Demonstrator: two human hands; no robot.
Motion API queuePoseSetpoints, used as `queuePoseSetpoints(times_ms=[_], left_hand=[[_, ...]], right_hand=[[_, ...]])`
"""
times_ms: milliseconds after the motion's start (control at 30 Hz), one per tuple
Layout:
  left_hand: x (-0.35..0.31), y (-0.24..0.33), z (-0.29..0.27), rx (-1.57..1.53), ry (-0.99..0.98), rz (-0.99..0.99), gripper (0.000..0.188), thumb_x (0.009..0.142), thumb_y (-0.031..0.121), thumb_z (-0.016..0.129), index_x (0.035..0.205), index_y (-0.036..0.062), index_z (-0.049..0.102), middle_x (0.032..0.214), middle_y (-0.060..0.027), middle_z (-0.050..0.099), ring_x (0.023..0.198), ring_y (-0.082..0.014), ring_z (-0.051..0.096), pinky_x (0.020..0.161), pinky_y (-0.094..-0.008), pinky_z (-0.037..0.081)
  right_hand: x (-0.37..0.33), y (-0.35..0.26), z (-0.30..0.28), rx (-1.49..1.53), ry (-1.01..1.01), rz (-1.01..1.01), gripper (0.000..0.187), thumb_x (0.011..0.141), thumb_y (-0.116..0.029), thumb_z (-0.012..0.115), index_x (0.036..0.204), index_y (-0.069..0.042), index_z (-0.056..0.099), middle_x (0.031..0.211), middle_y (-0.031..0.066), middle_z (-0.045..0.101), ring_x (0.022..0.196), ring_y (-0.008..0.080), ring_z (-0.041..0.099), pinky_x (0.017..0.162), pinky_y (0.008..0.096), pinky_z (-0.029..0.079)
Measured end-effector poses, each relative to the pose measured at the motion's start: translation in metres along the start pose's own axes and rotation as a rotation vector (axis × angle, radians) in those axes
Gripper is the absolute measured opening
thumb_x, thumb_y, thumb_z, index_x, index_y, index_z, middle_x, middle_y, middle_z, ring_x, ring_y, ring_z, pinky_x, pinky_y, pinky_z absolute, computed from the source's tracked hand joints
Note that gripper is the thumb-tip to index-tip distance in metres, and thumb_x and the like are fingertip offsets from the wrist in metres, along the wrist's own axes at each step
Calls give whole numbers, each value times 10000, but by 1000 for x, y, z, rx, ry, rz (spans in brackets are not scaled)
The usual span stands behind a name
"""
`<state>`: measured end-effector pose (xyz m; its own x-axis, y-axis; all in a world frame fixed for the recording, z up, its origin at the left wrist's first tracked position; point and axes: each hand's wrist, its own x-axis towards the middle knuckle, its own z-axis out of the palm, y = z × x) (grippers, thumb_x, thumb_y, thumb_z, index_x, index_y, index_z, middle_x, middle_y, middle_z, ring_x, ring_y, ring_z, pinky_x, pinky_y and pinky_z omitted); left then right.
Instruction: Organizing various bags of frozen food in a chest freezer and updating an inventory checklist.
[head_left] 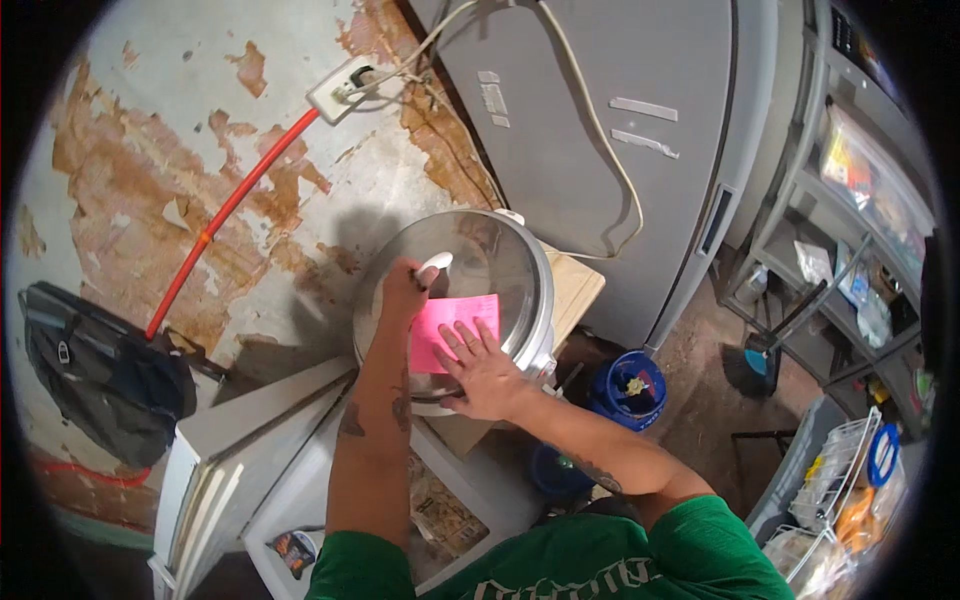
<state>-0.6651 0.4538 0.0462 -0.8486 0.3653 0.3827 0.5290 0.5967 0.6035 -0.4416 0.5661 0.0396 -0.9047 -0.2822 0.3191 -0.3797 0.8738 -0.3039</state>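
Observation:
A large round appliance with a silver-white rim and a clear round lid stands before me. A bright pink sheet of paper lies on the lid. My right hand rests flat on the sheet's lower right part, its fingers spread. At the sheet's upper left corner, my left hand is closed around a white, rounded, handle-like piece. Its fingers are partly hidden, and I cannot tell whether the white piece belongs to the lid.
Behind the appliance stands a grey refrigerator with a hanging cable. On the peeling wall are an outlet box and red conduit. A dark backpack hangs left. Blue containers, a broom and shelves stand right.

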Motion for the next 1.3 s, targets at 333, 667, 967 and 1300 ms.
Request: queuePoseSetpoints(times_ms=[333, 667, 967, 1300], left_hand=[[50, 62, -115, -584, -172, -126, 138, 973, 214, 628, 1019, 86, 607, 821, 9, 595, 726, -96, 547, 656, -256, 438], [29, 70, -137, -449, -98, -178, 150, 941, 195, 675, 989, 79, 594, 769, 27, 535, 641, -65, 455, 590, -233, 370], [17, 31, -54, -141, -115, 94, 241, 903, 239, 715, 920, 33, 590, 781, -18, 563, 727, -121, 502, 642, -296, 417], [8, 11, -15, -116, -136, 119, 289, 884, 268, 724, 901, 15, 587, 714, -74, 565, 649, -171, 524, 618, -341, 447]], right_hand=[[61, -60, -50, -176, 292, 53, 641, 836, -293, 562, 1386, 34, 511, 1455, 259, 441, 1381, 394, 378, 1187, 518, 212], [66, -84, -69, -234, 158, -50, 418, 915, -264, 504, 1226, -45, 678, 1372, 226, 544, 1335, 387, 441, 1161, 534, 235], [37, -50, -44, -207, -92, 15, 691, 852, -482, 589, 1309, 35, 567, 1409, 260, 483, 1354, 394, 409, 1179, 523, 208], [11, 7, -1, 115, 66, -9, 693, 923, -471, 542, 1417, 10, 476, 1531, 220, 356, 1455, 360, 290, 1222, 512, 136]])
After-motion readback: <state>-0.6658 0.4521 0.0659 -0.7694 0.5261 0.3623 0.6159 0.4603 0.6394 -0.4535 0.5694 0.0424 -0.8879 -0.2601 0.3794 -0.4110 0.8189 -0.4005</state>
